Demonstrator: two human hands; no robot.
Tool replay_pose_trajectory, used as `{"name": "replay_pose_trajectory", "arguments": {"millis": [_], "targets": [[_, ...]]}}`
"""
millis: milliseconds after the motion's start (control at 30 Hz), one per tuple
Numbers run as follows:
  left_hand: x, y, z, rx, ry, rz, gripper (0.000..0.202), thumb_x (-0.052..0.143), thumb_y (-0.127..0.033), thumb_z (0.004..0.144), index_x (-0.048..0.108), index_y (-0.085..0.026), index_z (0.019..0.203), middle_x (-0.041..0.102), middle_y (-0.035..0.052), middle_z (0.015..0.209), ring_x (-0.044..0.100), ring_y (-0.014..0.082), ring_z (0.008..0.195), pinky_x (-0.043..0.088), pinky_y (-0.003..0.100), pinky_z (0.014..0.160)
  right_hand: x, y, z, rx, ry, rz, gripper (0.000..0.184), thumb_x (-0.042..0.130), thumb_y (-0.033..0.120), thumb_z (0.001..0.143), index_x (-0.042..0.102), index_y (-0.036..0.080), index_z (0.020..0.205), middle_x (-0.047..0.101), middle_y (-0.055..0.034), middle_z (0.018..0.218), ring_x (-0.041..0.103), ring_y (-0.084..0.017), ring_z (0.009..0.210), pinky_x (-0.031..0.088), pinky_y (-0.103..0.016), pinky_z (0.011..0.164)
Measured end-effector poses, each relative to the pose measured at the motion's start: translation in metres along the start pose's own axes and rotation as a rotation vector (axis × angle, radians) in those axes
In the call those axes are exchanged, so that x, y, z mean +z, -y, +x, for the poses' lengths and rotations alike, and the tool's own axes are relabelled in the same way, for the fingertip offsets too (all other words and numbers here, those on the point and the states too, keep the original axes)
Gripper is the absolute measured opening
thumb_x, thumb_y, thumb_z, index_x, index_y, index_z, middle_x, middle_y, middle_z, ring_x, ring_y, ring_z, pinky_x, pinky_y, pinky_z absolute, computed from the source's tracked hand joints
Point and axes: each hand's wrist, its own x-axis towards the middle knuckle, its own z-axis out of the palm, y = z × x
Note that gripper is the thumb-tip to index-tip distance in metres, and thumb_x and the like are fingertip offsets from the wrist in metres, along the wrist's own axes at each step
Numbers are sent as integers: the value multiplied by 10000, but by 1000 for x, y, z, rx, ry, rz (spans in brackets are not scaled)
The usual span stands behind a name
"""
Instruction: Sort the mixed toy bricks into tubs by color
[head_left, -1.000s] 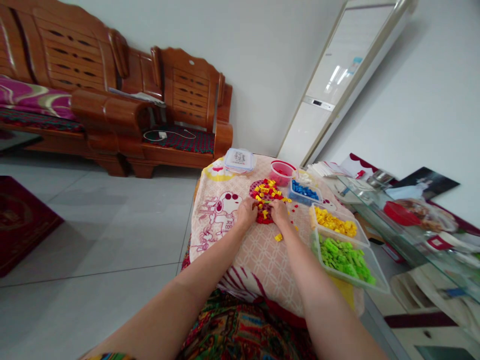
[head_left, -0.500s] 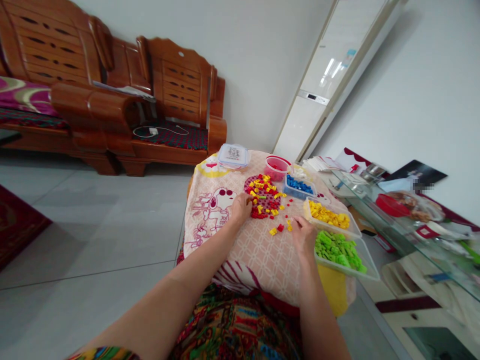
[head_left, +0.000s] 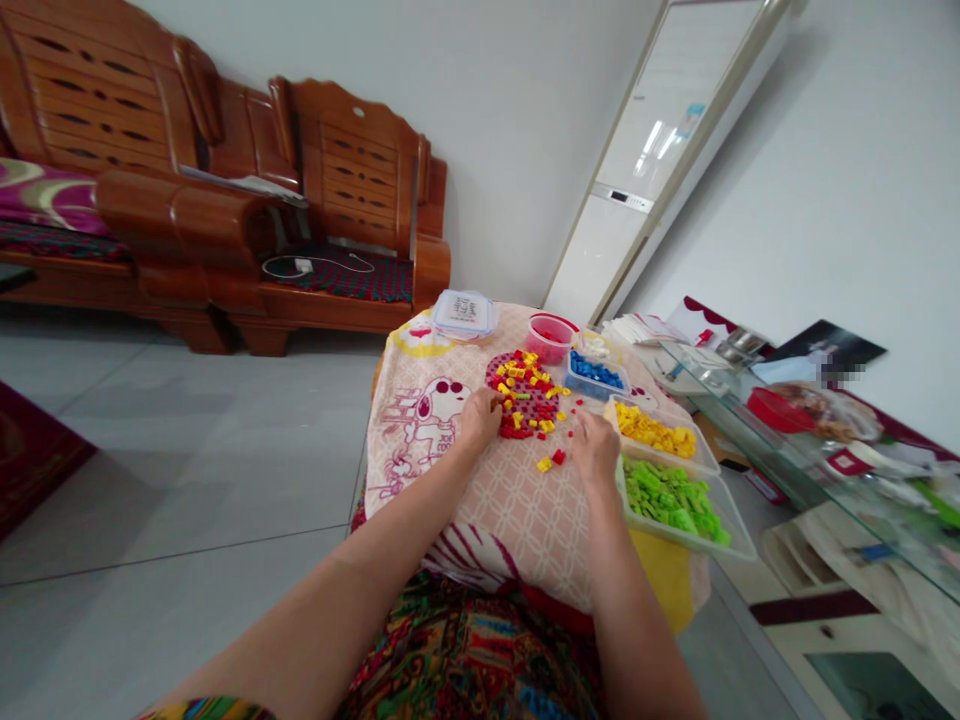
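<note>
At the left edge of the mixed pile of red and yellow toy bricks (head_left: 523,372), my left hand (head_left: 480,418) has its fingers curled together. Whatever they hold, if anything, is too small to make out. My right hand (head_left: 598,447) hovers low over the cloth to the right of the pile, fingertips drawn together beside a few loose red bits. Its fingers hide whatever is in them. A yellow brick (head_left: 544,464) and a red brick (head_left: 559,457) lie just left of that hand. One light green piece (head_left: 523,396) shows within the pile.
Along the right stand a tub of green bricks (head_left: 675,505), a tub of yellow bricks (head_left: 654,432) and a tub of blue bricks (head_left: 596,370). Behind are a pink round tub (head_left: 550,345) and a lidded box (head_left: 464,315). A glass-topped cabinet (head_left: 810,470) borders the right side.
My right hand has moved left and slightly up, closer to the pile. The yellow brick by its fingertips no longer shows. My left hand has stayed nearly in place.
</note>
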Motion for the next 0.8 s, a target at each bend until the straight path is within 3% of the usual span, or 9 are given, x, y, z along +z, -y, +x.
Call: {"name": "replay_pose_trajectory", "arguments": {"millis": [200, 333, 433, 533, 633, 800], "targets": [[1, 2, 1, 28, -17, -5, 286, 573, -90, 818, 746, -177, 1029, 726, 93, 1123, 650, 218, 1095, 483, 338, 1032, 57, 37, 32, -157, 369, -107, 383, 412, 136, 935, 730, 108, 1146, 667, -176, 1299, 596, -245, 1205, 408, -354, 1081], [1, 3, 1, 42, -17, -3, 299, 557, -78, 815, 745, -177, 1026, 727, 93, 1114, 649, 214, 1092, 487, 339, 1027, 82, 40, 47, -182, 430, -127, 349, 455, 47, 879, 763, 105, 1032, 673, -193, 1284, 613, -254, 1186, 414, -371, 1074], [1, 3, 2, 40, 2, 1, 308, 547, -71, 812, 745, -175, 1024, 728, 90, 1103, 650, 210, 1078, 488, 335, 1020, 90, 37, 52, -203, 448, -122, 324, 501, 4, 831, 770, 117, 973, 724, -180, 1155, 637, -241, 1128, 431, -344, 1041], [0, 2, 1, 33, 9, -4, 299, 555, -84, 819, 740, -179, 1033, 725, 87, 1109, 648, 208, 1086, 484, 331, 1022, 90, 33, 51, -220, 440, -114, 311, 506, -9, 811, 769, 122, 912, 747, -159, 1028, 654, -223, 1040, 452, -317, 992], [0, 2, 1, 29, 8, -7, 295, 556, -91, 823, 735, -172, 1043, 722, 89, 1123, 643, 205, 1097, 478, 324, 1025, 81, 30, 43, -229, 400, -101, 298, 500, 27, 828, 769, 134, 898, 745, -143, 1039, 647, -217, 1014, 457, -327, 988], [2, 4, 1, 19, 1, -1, 316, 540, -89, 821, 741, -176, 1048, 718, 84, 1137, 641, 198, 1086, 476, 320, 1024, 43, 17, 21, -158, 268, -61, 298, 483, 126, 863, 769, 160, 939, 721, -145, 1115, 622, -244, 1077, 453, -391, 1016]]}}
